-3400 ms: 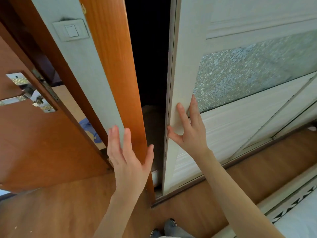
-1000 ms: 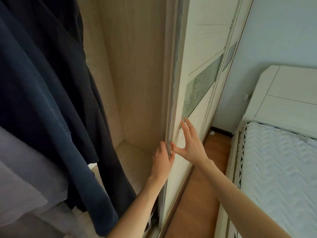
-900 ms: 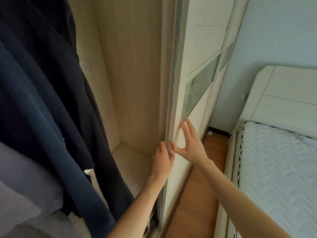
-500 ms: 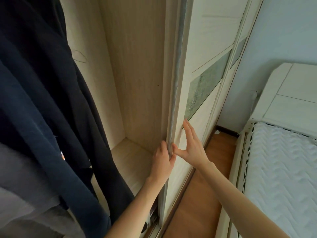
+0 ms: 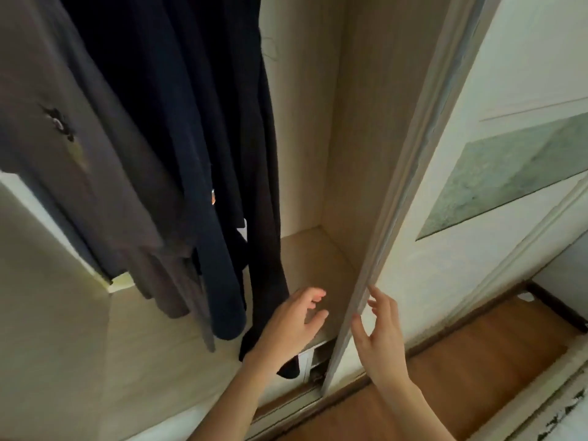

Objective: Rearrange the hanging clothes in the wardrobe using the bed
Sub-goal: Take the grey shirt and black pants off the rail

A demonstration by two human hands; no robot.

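The left hand (image 5: 291,326) hovers at the mouth of the wardrobe (image 5: 359,138), fingers loosely spread and a little bent, holding nothing. The right hand (image 5: 380,332) is likewise slack-fingered and empty, raised just beside the leading edge of the sliding door (image 5: 451,218); whether its fingertips touch that edge cannot be told. The hanging clothes (image 5: 178,148) fill the upper left of the opening, their long axis running top to bottom and their hems pointing down toward the wardrobe's base. A grey garment (image 5: 79,128) hangs furthest left, a navy garment (image 5: 197,173) in the middle, and a black garment (image 5: 261,192) nearest the hands. The black garment's lowest tip drops beside and behind the left wrist, so the clothes lie just left of and above the left hand and well apart from the right, which is on the other side of the door's edge. Inside, the pale wood-grain walls meet a bare shelf (image 5: 318,259). The door carries a frosted glass panel (image 5: 509,176). A wooden floor (image 5: 477,361) runs along the wardrobe's foot, and the edge of the bed (image 5: 569,405) shows at the lower right.
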